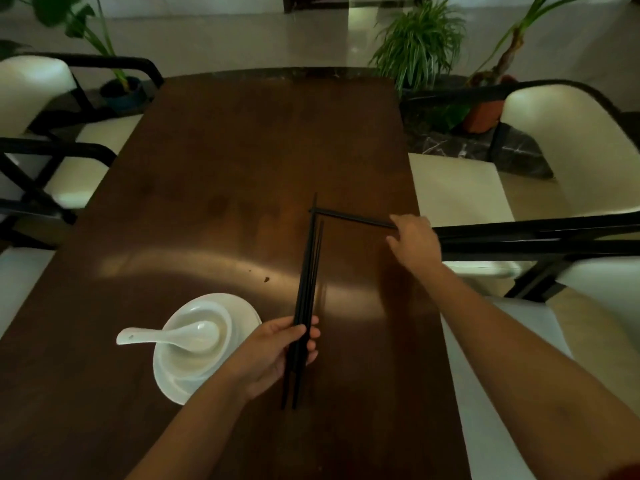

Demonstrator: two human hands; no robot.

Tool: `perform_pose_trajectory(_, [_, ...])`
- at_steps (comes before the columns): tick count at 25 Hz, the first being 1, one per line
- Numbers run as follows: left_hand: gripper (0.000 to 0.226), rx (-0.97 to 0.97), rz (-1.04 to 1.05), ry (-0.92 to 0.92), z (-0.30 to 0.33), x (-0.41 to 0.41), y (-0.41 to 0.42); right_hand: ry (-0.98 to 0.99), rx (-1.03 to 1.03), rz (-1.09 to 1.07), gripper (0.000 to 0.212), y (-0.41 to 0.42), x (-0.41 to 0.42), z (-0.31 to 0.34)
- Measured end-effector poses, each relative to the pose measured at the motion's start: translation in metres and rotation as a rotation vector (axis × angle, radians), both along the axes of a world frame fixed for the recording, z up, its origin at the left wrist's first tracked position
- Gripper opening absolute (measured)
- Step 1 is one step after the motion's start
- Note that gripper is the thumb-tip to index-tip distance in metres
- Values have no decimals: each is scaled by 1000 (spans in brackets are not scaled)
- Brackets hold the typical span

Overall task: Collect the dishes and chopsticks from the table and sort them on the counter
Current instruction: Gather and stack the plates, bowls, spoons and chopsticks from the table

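Note:
My left hand (277, 355) grips a bundle of black chopsticks (306, 278) that points away from me over the dark wooden table (225, 168). My right hand (414, 242) closes on the near end of another black pair of chopsticks (353, 217), which lies crosswise near the table's right edge, its far tip meeting the bundle. Left of my left hand, a white bowl (187, 355) sits on a white plate (242, 313). A white ceramic spoon (173, 336) rests in the bowl, its handle pointing left.
Cream chairs with black frames stand on both sides: at the left (34, 91) and at the right (568, 147), with a black chair rail (536, 233) right beside my right hand. Potted plants (419, 39) stand beyond the table's far end. A small crumb (266, 279) lies on the table.

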State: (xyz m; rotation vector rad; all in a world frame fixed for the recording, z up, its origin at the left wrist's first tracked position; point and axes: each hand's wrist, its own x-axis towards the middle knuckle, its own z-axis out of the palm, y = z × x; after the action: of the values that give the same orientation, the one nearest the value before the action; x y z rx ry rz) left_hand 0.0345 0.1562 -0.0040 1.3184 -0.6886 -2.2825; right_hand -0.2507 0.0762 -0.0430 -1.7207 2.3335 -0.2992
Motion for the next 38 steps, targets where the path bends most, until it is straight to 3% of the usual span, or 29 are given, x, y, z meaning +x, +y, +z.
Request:
perform_pose_trajectory(4, [22,12,63,-38,-8,0,-14,216,146,115,38,-32,-16,-28])
perform_pose_trajectory(8, [22,30,87,-73,-12,2,-23,306,81,134,15,-31,-16,-41])
perform_pose_trajectory(16, [21,19,73,-100,-6,3,-25,75,100,123,13,-10,-7,-49])
perform_pose_trajectory(21, [21,-5,77,-104,0,6,-23,43,169,85,11,7,1,-47])
perform_pose_trajectory(23, [21,-14,81,-119,0,11,-23,-111,196,19,9,13,-1,-38])
perform_pose_trajectory(27, [20,-31,92,-158,3,26,-23,-672,130,-173,12,30,-34,18])
perform_pose_trajectory(29, [21,-48,73,-176,6,32,-22,-806,187,-54,9,40,-48,67])
perform_pose_trajectory(31, [20,-72,29,-181,12,35,-22,-806,323,209,10,46,-48,112])
perform_pose_trajectory(34, [16,-146,-139,-180,30,32,-21,-705,579,586,12,49,-18,160])
perform_pose_trajectory(38, [21,-210,-395,-82,51,19,-11,-532,743,772,12,44,32,182])
